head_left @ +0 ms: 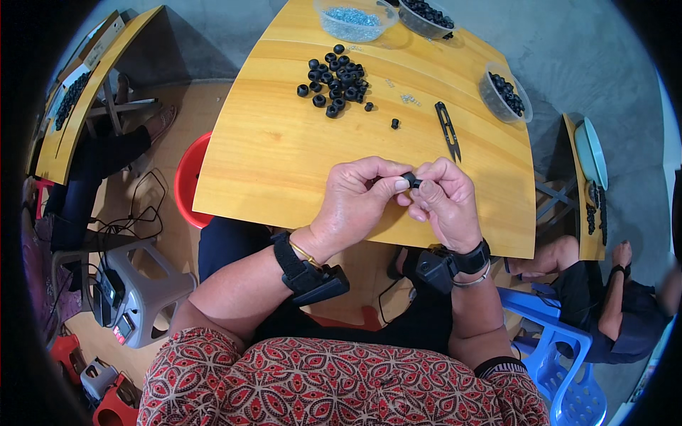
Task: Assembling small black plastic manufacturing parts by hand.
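Observation:
Both my hands meet over the near edge of a wooden table. My left hand and my right hand pinch one small black round part between their fingertips. Each wrist wears a black strap with a small device. Farther back on the table lies a pile of several black ring-shaped parts. Two loose black parts sit nearer, and a few tiny silver screws lie beside them. Black thread snips rest to the right.
A clear bowl of silver screws and two clear bowls of black parts stand at the table's far side. A red stool is left, a blue chair right. Other people sit at neighbouring tables.

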Motion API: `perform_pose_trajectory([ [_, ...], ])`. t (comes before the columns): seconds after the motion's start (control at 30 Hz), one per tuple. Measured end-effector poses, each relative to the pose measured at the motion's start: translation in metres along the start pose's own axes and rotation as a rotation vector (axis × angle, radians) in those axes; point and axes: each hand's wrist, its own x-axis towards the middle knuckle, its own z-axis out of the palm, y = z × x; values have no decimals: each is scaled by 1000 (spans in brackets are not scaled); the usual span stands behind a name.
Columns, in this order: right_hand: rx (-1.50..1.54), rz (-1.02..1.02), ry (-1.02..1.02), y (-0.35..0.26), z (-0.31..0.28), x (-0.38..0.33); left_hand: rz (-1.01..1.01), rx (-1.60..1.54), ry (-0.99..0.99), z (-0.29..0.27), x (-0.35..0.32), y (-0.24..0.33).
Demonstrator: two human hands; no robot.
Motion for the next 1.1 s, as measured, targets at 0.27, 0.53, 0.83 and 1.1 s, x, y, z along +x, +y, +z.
perform_pose_trajectory([
  [0.27,57,43,36,-2,8,0,-28,-49,36,0,1,0],
  [0.53,134,-16,118,6,15,-1,19,-39,55,4,-2,-4],
  [0.83,29,-204,160,9,21,-5,49,-13,-24,5,-2,3],
  [1.1,-110,-40,-12,-8,-3,-6,1,16,-100,-4,0,7],
])
